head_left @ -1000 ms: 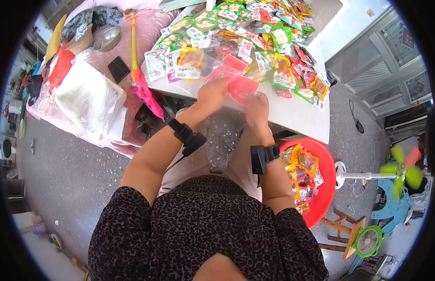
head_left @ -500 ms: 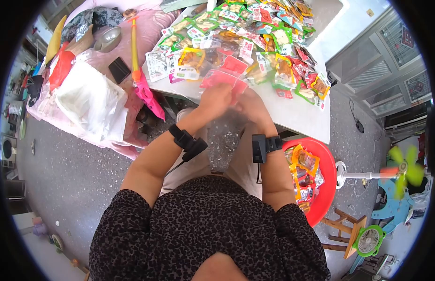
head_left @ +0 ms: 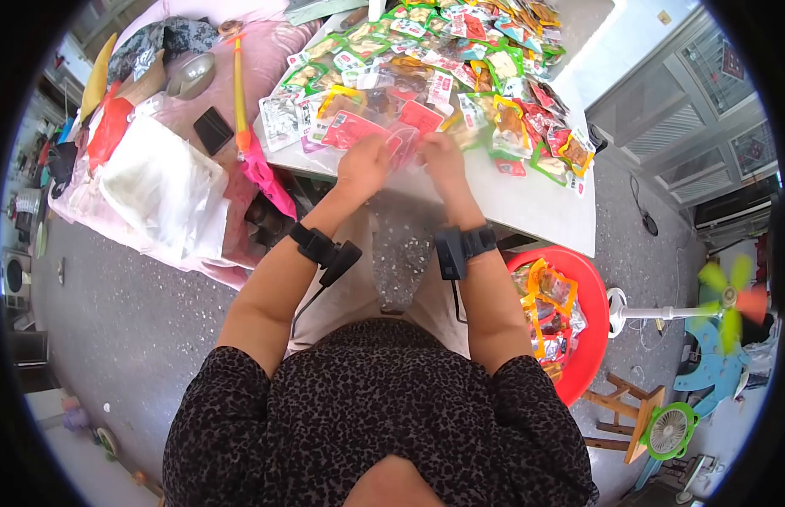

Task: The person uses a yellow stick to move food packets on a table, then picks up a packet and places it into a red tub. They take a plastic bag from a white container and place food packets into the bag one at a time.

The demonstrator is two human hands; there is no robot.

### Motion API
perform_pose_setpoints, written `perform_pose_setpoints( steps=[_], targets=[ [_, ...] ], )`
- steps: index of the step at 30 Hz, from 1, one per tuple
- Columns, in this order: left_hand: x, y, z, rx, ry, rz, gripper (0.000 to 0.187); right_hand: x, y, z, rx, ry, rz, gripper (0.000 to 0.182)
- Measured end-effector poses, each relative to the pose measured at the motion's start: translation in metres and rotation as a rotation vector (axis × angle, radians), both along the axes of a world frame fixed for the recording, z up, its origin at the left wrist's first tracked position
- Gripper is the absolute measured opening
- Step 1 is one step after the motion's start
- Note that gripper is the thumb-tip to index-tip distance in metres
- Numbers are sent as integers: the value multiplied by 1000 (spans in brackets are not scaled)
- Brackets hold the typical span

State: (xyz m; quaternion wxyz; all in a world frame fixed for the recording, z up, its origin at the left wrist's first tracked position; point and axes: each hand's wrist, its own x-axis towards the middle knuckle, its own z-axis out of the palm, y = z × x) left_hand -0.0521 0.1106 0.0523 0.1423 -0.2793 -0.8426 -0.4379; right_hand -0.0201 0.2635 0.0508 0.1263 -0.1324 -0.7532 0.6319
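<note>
A clear plastic bag with red printing [head_left: 352,129] stretches between my hands, over the near edge of the white table [head_left: 528,198]. My left hand [head_left: 363,166] is closed on the bag's left part. The fingers of my right hand [head_left: 444,163] pinch its right side, near the opening. The bag looks thin and crumpled, and whether anything is inside I cannot make out. Just beyond my hands lie a yellow-edged snack packet [head_left: 342,103] and another red-printed bag [head_left: 420,117]. My fingertips are partly blurred.
Colourful sealed packets [head_left: 502,63] heap across the table. A red tub [head_left: 591,338] of packets stands by my right side. To the left, a pink-covered surface [head_left: 266,38] bears white plastic sheets [head_left: 160,186], a phone [head_left: 213,130] and a pink umbrella [head_left: 266,182]. A fan [head_left: 729,297] spins at right.
My hands were close together and have moved apart, the left one leftward. The red-printed bag has shifted left and now spreads between them.
</note>
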Motion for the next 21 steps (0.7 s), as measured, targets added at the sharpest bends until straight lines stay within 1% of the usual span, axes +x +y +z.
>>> perform_pose_setpoints(
  steps=[1,2,5,8,11,13,15,17,20,21],
  targets=[
    [-4,0,-8,23,-23,18,11,-11,15,-14,209,65,-100,20],
    [-5,0,-14,46,-23,11,11,-19,21,-15,417,130,-201,21],
    [-8,2,-25,100,-24,-5,10,-38,31,-6,242,-28,-230,25],
    [-6,6,-29,120,-52,-24,10,-59,37,-15,440,26,-211,27],
    [-5,10,-29,139,-95,-48,10,-70,42,-24,256,0,-148,17],
    [-4,12,-28,150,-94,-49,10,-64,56,-30,275,131,5,14],
    [-3,13,-26,134,-90,-44,11,-47,67,-24,85,94,73,11],
    [-3,14,-24,126,-95,-37,11,-15,70,10,-310,-110,42,9],
    [1,19,-23,125,-112,-26,11,30,67,31,-430,-9,-204,8],
    [1,21,-23,125,-111,-24,12,41,70,30,-461,8,-201,8]
  ],
)
